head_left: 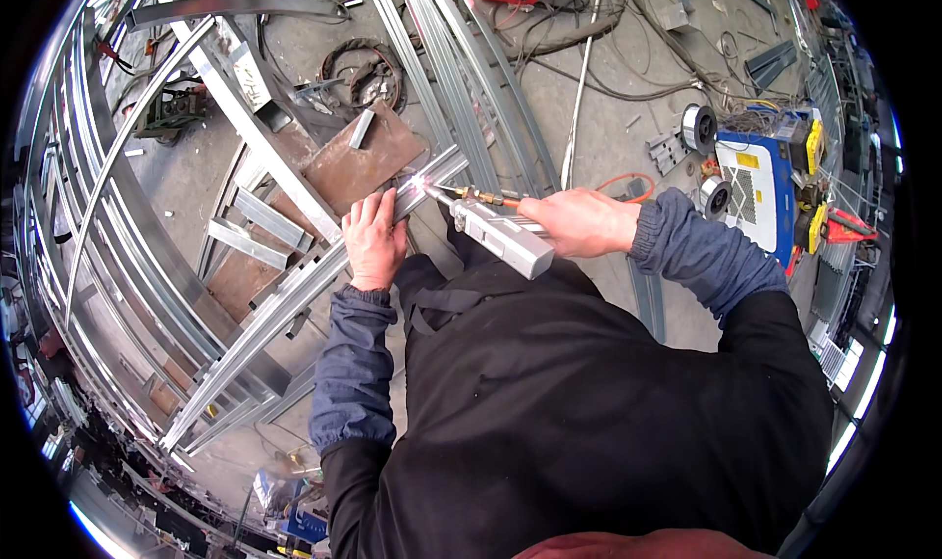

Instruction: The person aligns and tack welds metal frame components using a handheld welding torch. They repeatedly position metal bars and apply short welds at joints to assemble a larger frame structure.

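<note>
A person in dark clothes bends over a long, silvery, channelled steel rail (245,356), which runs from near left to the centre. The right hand (579,222) is wrapped around a grey, boxy metal torch (505,240) at the centre, its tip glowing pinkish-white at the rail. The left hand (375,240) lies over the rail, near that glow; whether its fingers close underneath, I cannot tell. The rail looks stiff, smooth and perhaps slippery, best held well away from the hot tip; the torch looks rigid, fairly weighty, best gripped behind its nozzle. Beyond the left hand lies a rust-brown flat plate (383,161). Black cables (579,53) snake across the far floor, a tripping hazard; a blue-and-white boxy machine (746,191) stands right, beside silvery wire spools (699,127).
</note>
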Demonstrator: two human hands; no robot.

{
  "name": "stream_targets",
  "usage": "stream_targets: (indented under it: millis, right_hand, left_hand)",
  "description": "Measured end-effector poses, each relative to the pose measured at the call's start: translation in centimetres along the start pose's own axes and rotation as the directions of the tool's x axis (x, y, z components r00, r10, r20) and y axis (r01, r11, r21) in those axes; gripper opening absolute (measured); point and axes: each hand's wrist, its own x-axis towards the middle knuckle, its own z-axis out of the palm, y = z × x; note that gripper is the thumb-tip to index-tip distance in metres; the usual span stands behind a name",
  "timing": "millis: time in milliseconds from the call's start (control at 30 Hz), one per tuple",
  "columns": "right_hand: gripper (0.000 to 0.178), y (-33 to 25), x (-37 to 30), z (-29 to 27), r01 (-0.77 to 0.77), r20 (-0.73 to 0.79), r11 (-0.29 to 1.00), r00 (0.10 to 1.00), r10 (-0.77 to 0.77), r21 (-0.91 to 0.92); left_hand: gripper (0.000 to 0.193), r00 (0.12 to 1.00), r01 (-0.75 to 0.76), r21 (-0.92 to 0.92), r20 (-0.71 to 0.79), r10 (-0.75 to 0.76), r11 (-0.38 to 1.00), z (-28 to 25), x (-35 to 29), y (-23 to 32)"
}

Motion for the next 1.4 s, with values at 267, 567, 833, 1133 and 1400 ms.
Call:
stream_targets:
  millis: [267,567,833,1133,1400]
  right_hand:
    - [0.065,0.1,-0.08,-0.41,0.003,0.002,1.0,1.0,-0.003,-0.017]
    - [0.065,0.03,-0.4,-0.69,-0.027,0.015,1.0,1.0,0.027,0.004]
    - [0.063,0.25,-0.5,-0.44,-0.025,0.002,1.0,1.0,0.025,-0.002]
    - [0.057,0.74,-0.55,0.08,-0.022,-0.01,1.0,1.0,0.022,0.005]
    - [0.054,0.79,-0.6,0.21,-0.039,-0.006,0.999,0.999,0.039,-0.01]
  left_hand:
    - [0.065,1.0,0.01,-0.005,0.027,-0.01,1.0,-0.29,0.06,0.01]
    - [0.064,1.0,-0.001,-0.007,0.009,0.001,1.0,0.2,-0.14,-0.37]
    - [0.064,1.0,0.004,0.011,0.02,-0.004,1.0,-0.15,0.0,-0.07]
    - [0.066,1.0,0.008,0.005,0.02,-0.008,1.0,-0.01,-0.03,-0.17]
    - [0.066,1.0,0.005,0.009,0.023,-0.005,1.0,-0.22,-0.01,-0.05]
